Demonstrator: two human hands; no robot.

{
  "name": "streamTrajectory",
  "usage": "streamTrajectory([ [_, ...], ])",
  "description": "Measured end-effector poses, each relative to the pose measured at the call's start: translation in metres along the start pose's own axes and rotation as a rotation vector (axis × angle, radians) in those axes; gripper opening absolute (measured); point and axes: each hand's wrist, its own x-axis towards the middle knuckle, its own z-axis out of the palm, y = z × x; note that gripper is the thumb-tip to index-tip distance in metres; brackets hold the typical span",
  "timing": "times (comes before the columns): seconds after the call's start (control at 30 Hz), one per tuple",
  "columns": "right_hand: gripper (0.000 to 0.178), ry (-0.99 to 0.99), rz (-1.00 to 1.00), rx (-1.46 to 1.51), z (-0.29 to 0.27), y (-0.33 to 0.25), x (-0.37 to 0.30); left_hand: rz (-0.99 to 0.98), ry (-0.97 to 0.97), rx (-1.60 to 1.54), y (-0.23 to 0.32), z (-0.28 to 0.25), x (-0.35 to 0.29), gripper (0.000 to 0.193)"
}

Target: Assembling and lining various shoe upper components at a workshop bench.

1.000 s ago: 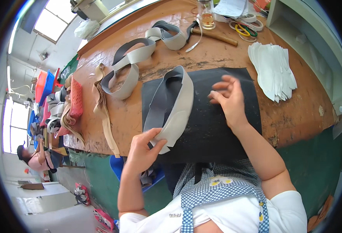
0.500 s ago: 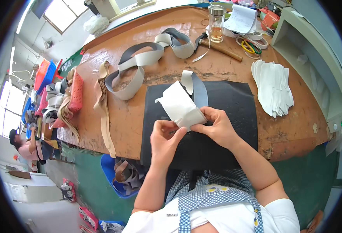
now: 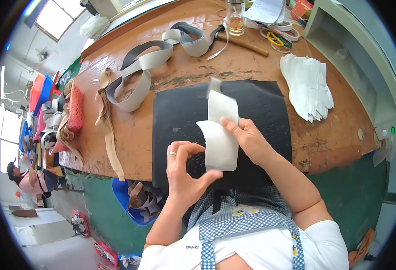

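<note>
A whitish, flexible strip (image 3: 222,150) is curled over on itself above a black mat (image 3: 175,117) on the brown worktable. My right hand (image 3: 250,139) grips it at the right edge, thumb on top and fingers tucked behind. The strip's far end, blurred, stretches away over the mat. Just left of the strip is my left hand (image 3: 184,171), with a ring on one finger. Its thumb and fingers are spread apart, with nothing between them.
White cut pieces (image 3: 306,87) lie stacked at right. Looped grey-white strips (image 3: 137,92) and tan strips (image 3: 109,139) are at left. A wooden-handled tool (image 3: 247,46), scissors (image 3: 276,39) and a glass jar (image 3: 236,20) stand farther back. A blue tub (image 3: 130,209) is below the table; another person (image 3: 31,180) is far left.
Both hands pinched the strip before; my left hand has let go and opened beside it. The strip has turned and curled in my right hand. The whole view has shifted slightly.
</note>
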Motion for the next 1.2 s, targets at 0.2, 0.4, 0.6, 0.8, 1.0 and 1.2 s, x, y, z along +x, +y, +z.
streamTrajectory([
  [0.2,0.033,-0.094,0.095,0.041,0.009,0.009,0.009,0.196,0.062,-0.108,0.017,0.006,0.010,0.014],
  [0.4,0.053,-0.041,0.292,0.458,0.016,0.005,0.001,-0.267,0.107,-0.487,0.027,0.013,0.007,0.008],
  [0.6,0.039,-0.056,0.026,0.157,0.018,0.015,-0.043,-0.468,0.033,-0.892,0.001,0.022,0.020,0.023],
  [0.8,0.035,-0.023,0.006,0.104,0.021,0.019,-0.048,-0.359,0.000,-0.727,-0.004,0.022,0.023,0.027],
  [1.0,0.032,-0.055,0.025,-0.007,0.015,0.020,-0.049,-0.383,-0.031,-0.673,-0.006,0.024,0.025,0.024],
  [1.2,0.035,-0.059,0.009,0.026,0.020,0.015,-0.056,-0.394,-0.043,-0.574,-0.021,0.030,0.019,0.047],
])
